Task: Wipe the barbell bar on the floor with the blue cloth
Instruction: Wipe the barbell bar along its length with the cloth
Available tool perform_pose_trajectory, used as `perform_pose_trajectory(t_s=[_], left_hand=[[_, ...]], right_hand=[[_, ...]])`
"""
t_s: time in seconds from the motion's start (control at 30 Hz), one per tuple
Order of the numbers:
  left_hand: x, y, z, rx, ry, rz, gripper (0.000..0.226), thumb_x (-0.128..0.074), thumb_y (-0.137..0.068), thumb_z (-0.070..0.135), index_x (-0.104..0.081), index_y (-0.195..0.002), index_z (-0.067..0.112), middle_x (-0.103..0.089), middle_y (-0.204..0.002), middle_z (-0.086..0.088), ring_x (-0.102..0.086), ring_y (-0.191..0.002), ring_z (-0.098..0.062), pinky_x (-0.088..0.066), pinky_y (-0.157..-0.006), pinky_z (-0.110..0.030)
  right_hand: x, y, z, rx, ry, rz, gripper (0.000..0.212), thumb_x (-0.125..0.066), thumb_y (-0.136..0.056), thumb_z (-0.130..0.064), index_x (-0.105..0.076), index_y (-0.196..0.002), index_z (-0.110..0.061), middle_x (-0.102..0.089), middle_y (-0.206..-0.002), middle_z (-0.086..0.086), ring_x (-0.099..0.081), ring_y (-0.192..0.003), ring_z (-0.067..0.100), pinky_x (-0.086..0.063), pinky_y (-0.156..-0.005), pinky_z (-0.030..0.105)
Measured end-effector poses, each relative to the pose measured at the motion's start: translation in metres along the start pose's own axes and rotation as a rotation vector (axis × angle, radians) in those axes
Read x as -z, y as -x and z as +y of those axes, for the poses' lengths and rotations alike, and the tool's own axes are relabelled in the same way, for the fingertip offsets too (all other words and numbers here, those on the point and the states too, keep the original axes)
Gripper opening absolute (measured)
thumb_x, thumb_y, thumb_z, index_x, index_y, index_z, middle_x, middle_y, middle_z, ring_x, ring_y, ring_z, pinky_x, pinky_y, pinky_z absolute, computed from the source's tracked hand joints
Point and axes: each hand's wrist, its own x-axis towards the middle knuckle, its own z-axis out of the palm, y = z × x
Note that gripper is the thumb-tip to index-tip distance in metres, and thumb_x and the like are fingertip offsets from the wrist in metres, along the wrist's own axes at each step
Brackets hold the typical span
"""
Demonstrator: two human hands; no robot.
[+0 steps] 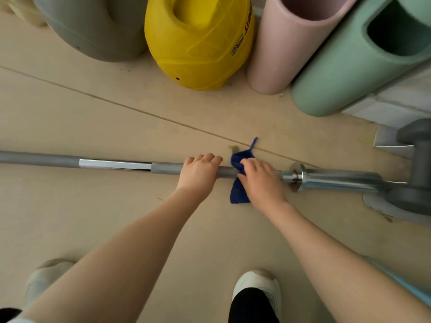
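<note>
A long grey and chrome barbell bar (pixel 116 164) lies across the beige floor from left to right. My left hand (pixel 200 170) grips the bar near its middle-right. Just to its right, my right hand (pixel 258 180) presses the blue cloth (pixel 238 192) around the bar, close to the chrome collar (pixel 297 177). Cloth ends stick out above and below the bar. The bar's right sleeve runs into a grey stand (pixel 417 169).
Behind the bar stand a grey rounded piece (pixel 93 29), a yellow one (pixel 198 43), a pink roller (pixel 289 43) and a green roller (pixel 354 61). My two shoes (pixel 256 290) are on the floor near the bottom. A light blue strip shows at the lower right.
</note>
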Motion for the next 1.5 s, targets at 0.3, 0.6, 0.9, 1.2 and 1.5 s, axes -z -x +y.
perform_pose_trajectory(t_s=[0.3,0.6,0.9,1.2,1.5], left_hand=[[0.004,0.034,-0.057,0.23,0.063,0.004,0.056,-0.059,-0.088,0.023,-0.037,-0.139,0.017,-0.043,-0.139,-0.001,-0.033,-0.132,-0.023,-0.025,-0.107,-0.037],[0.012,0.043,-0.093,0.248,-0.001,0.127,0.041,-0.065,-0.084,0.018,-0.056,-0.124,0.012,-0.057,-0.126,-0.006,-0.047,-0.118,-0.032,-0.033,-0.095,-0.042],[0.021,0.031,-0.108,0.064,-0.142,-0.028,0.025,-0.059,-0.089,0.027,-0.063,-0.111,0.017,-0.067,-0.108,-0.002,-0.051,-0.108,-0.028,-0.026,-0.091,-0.038],[0.011,0.049,-0.106,-0.022,-0.239,-0.104,0.036,-0.068,-0.081,0.03,-0.052,-0.108,0.013,-0.056,-0.108,-0.004,-0.047,-0.108,-0.026,-0.029,-0.096,-0.035],[0.009,0.051,-0.112,-0.162,-0.332,-0.03,0.052,-0.092,-0.039,0.031,-0.067,-0.08,0.014,-0.062,-0.073,-0.004,-0.06,-0.069,-0.026,-0.047,-0.065,-0.032]], right_hand=[[-0.008,-0.01,-0.028,0.178,0.076,0.013,0.027,-0.069,-0.077,-0.017,-0.06,-0.099,-0.003,-0.063,-0.089,0.016,-0.061,-0.076,0.038,-0.051,-0.067,0.042],[-0.009,-0.024,-0.066,0.144,0.093,-0.03,0.028,-0.045,-0.096,-0.026,-0.051,-0.112,-0.003,-0.055,-0.112,0.015,-0.052,-0.101,0.037,-0.039,-0.087,0.045],[0.011,-0.006,-0.03,0.088,0.049,-0.131,0.042,-0.048,-0.094,-0.033,-0.04,-0.129,-0.012,-0.048,-0.132,0.008,-0.047,-0.118,0.028,-0.038,-0.097,0.036],[-0.007,0.001,-0.065,0.152,0.054,-0.197,0.033,-0.044,-0.096,-0.033,-0.044,-0.121,-0.011,-0.051,-0.128,0.006,-0.048,-0.113,0.027,-0.037,-0.093,0.035],[-0.009,0.006,-0.086,-0.012,0.149,-0.101,0.031,-0.037,-0.099,-0.03,-0.047,-0.118,-0.008,-0.056,-0.121,0.01,-0.049,-0.112,0.03,-0.035,-0.097,0.036]])
